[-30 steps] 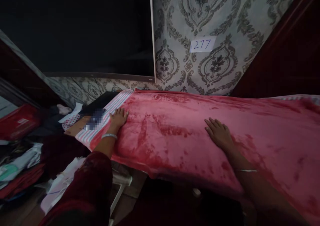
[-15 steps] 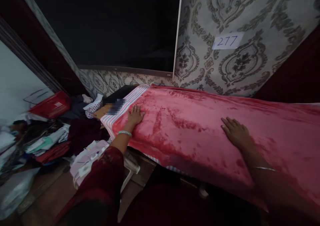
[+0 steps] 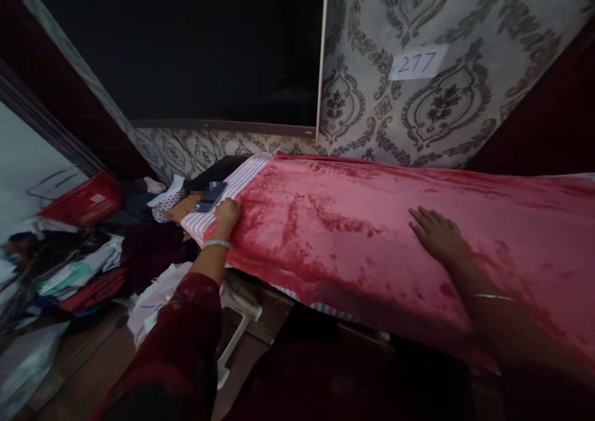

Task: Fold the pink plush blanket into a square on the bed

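A pink-red plush cloth lies spread over a long surface, its nap marked with darker streaks. Under its left end a striped cloth shows. My left hand is at that left end, its fingers curled into the edge of the plush cloth; the fingertips are hidden. Just beyond it, a dark phone lies beside the striped cloth. Flat on the plush cloth, farther right, rests my right hand, fingers stretched out and holding nothing.
A big dark television screen hangs behind the surface. On the patterned wall is a paper marked 277. To the left are a red basket and heaped clothes. A white stool stands below the cloth's front edge.
My left hand has slid left to the plush cloth's edge, and its spread fingers have curled in. My right hand stays flat in about the same place. The view has shifted slightly.
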`<act>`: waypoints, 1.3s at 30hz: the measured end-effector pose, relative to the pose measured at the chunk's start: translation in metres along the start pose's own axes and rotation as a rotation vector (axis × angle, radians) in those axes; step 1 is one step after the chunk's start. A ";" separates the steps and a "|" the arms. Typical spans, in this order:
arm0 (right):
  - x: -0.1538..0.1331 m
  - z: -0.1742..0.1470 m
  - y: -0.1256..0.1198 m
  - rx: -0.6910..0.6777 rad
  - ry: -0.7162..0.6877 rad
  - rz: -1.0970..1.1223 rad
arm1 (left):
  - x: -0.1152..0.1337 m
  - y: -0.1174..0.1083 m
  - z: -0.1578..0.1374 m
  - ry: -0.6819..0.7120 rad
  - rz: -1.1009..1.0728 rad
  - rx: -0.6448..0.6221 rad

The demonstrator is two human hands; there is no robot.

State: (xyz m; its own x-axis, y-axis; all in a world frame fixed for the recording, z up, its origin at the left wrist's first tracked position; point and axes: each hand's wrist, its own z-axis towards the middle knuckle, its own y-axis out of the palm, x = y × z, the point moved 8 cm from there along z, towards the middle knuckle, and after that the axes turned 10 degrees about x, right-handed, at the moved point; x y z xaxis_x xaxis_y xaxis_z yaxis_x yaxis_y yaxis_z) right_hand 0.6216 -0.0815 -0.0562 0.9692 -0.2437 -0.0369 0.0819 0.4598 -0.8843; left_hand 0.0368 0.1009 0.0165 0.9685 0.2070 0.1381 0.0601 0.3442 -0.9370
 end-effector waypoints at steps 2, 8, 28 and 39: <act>-0.001 0.000 -0.001 0.010 -0.006 -0.005 | -0.004 0.000 0.007 -0.018 -0.003 -0.006; -0.002 0.001 -0.004 -0.009 0.007 -0.017 | -0.006 -0.007 0.006 -0.005 -0.014 0.013; 0.158 -0.143 -0.082 -0.249 0.505 -0.161 | 0.106 0.023 -0.038 0.486 -0.037 -0.168; 0.076 -0.098 -0.092 -0.122 0.332 -0.014 | 0.109 0.022 -0.035 0.440 -0.012 -0.135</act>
State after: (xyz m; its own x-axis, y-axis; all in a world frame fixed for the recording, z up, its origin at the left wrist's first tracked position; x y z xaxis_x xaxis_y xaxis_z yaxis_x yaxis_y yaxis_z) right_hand 0.6650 -0.2258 -0.0233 0.8380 -0.5230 -0.1557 0.0470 0.3534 -0.9343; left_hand 0.1526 0.0985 -0.0001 0.9763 -0.2145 0.0270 0.0744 0.2159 -0.9736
